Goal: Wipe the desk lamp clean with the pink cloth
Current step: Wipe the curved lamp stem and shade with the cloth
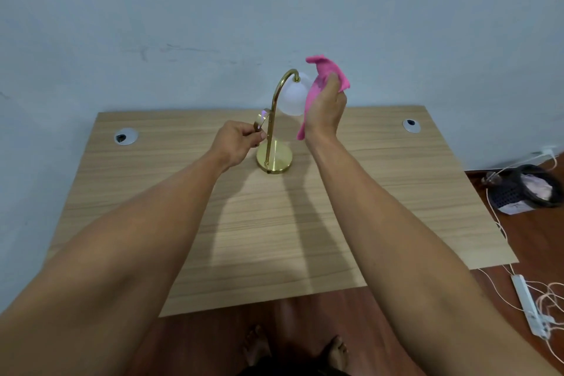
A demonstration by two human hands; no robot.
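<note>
A brass desk lamp with a round gold base and a curved neck stands on the wooden desk. Its white frosted shade hangs from the top of the neck. My right hand is shut on the pink cloth and presses it against the shade's right side. My left hand grips a gold loop handle on the lamp's stem, just above the base.
Two round cable grommets sit in the desk's far corners. On the floor to the right are a dark basket, a white power strip and loose cables. A pale wall rises behind the desk. My bare feet show below.
</note>
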